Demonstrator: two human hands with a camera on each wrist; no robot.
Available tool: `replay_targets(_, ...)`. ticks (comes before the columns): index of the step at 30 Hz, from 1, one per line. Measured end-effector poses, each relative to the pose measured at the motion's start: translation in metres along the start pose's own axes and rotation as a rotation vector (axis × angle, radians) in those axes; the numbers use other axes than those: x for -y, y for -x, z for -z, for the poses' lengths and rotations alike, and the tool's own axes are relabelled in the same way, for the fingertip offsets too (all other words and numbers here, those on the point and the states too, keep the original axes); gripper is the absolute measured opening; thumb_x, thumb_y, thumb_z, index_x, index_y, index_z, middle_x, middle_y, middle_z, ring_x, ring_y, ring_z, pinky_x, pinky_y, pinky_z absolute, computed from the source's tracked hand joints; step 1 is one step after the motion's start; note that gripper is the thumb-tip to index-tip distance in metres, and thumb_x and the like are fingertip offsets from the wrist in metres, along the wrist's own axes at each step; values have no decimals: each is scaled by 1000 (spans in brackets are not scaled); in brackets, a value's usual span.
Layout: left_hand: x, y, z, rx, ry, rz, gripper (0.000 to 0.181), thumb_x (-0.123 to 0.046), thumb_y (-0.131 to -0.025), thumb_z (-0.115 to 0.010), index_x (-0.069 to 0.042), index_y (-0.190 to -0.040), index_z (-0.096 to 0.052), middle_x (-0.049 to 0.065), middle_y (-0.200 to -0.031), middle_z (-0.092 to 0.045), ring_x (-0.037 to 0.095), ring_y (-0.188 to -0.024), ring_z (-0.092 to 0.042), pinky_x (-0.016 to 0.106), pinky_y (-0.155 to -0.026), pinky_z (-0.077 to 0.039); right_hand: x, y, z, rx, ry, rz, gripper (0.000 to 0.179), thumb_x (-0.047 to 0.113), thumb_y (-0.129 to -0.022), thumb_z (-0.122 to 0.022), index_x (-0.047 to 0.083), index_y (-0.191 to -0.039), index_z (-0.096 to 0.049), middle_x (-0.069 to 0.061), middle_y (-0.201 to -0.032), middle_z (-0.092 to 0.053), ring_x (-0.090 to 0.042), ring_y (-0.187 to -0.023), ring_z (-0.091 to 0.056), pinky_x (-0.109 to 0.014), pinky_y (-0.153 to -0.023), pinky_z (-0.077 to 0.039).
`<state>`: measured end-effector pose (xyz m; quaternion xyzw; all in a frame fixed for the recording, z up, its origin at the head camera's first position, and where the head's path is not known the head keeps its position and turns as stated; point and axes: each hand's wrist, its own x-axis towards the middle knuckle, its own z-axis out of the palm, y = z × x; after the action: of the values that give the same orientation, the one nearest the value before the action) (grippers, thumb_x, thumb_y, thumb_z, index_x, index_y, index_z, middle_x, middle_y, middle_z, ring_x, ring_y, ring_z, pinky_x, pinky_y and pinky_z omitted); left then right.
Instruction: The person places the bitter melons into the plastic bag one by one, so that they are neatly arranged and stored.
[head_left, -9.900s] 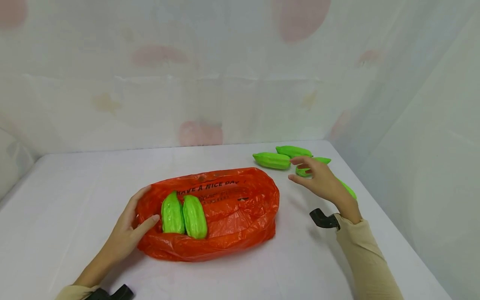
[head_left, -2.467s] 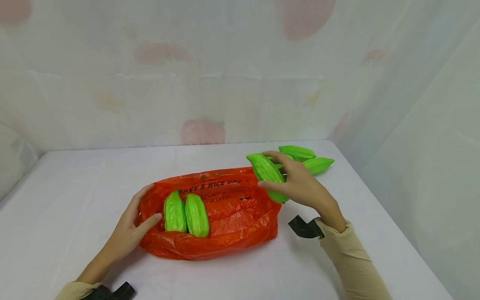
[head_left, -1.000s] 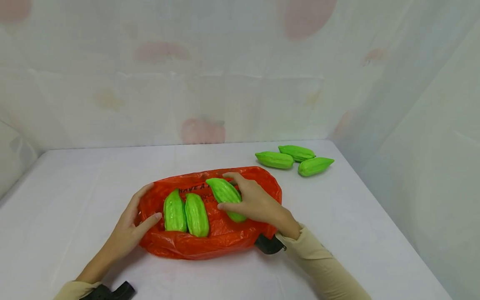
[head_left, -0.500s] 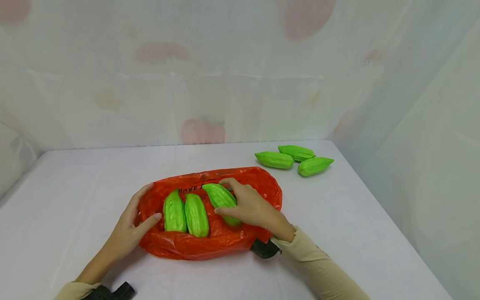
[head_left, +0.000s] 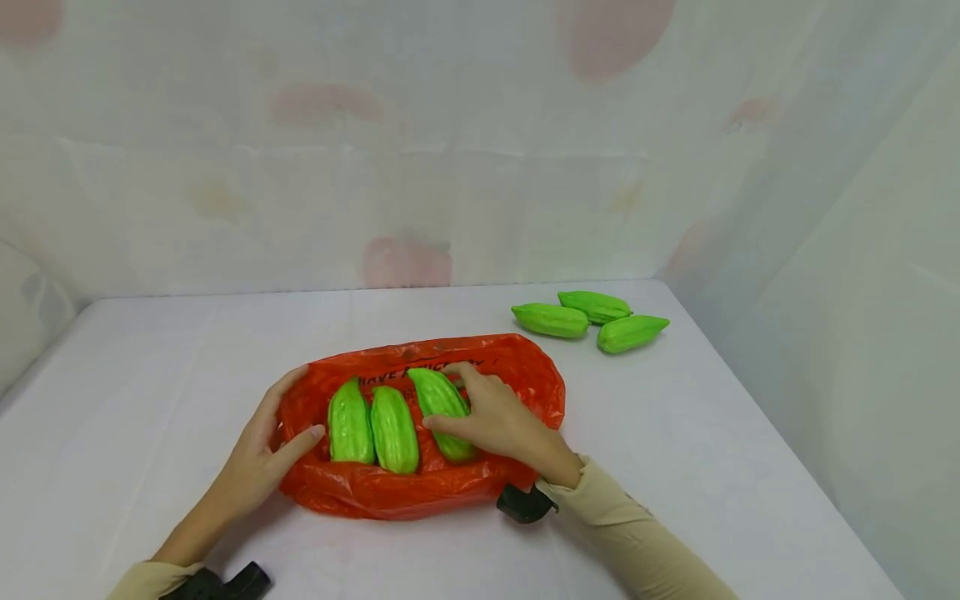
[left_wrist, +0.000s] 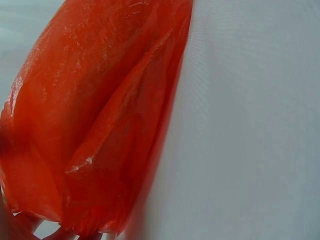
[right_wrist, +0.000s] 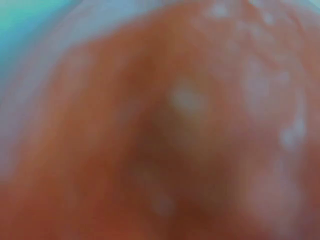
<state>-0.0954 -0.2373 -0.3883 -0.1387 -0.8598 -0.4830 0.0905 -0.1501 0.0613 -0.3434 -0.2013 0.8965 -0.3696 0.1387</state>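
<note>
Pale sheeting (head_left: 480, 167) with faded red and yellow prints behind and at the sides. Meets the far edge of a white table (head_left: 705, 467). On that table, a red plastic bag (head_left: 405, 498), mouth wide, with black lettering (head_left: 378, 377) across the inner back wall, partly covered.

At the bag's left end, the left hand (head_left: 251, 467). Holds the rim there, thumb over the inner side, fingers around the outside. Over the right half of the bag, the right hand (head_left: 498, 418). Grips a ribbed green fruit (head_left: 438, 396), thumb on the near side, fingers toward the far side. Inside the bag mouth, this gripped fruit, tilted, pointed tip away and toward the left. Hard to tell any contact of its lower end with the bag floor.

In the bag's left half, a first fruit (head_left: 349, 425) near the left thumb and a second fruit (head_left: 394, 433) just beside it, tips away from the person. Beyond the bag, toward the far right corner, close together: a left loose fruit (head_left: 551, 320), a rear loose fruit (head_left: 595, 306) and a right loose fruit (head_left: 632, 333).

On the arms, a tan right sleeve (head_left: 630, 525) and tan left sleeve (head_left: 150, 581). From the left wrist, glossy, creased bag wall; from the right wrist, mostly orange-red blur.
</note>
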Motion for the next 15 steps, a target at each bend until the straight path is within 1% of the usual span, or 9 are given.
replay_targets(4, 0, 0, 0, -1, 2, -3, 72, -4, -95, -59, -18, -157, -25, 13, -148, -39, -2, -121, -48, 7, -88, -45, -1, -2, -2, -9, -8, 5, 75, 46, -87, -73, 9, -144, -42, -5, -116, -65, -16, -99, -61, -37, -88, -54)
replay_targets(8, 0, 0, 1, 4, -4, 10, 72, -5, -96, -59, -20, -157, -24, 13, -148, -39, -3, -120, -48, 8, -88, -46, -2, -3, -5, -21, -9, 20, 71, 45, -88, -72, 10, -143, -44, -5, -116, -63, -16, -102, -59, -36, -88, -53)
replay_targets(11, 1, 0, 1, 5, -7, 11, 73, -4, -95, -59, -19, -157, -24, 15, -147, -40, -2, -119, -49, 9, -87, -47, -2, -3, -7, -21, -15, 29, 69, 43, -90, -70, 10, -144, -43, -5, -122, -61, -17, -106, -57, -37, -92, -52)
replay_targets(15, 1, 0, 1, 4, -11, 10, 72, -4, -96, -59, -19, -157, -24, 15, -147, -40, -2, -119, -49, 9, -86, -48, -3, -4, -10, -11, -32, 37, 68, 40, -93, -68, 9, -147, -40, -7, -136, -55, -19, -118, -55, -40, -101, -50)
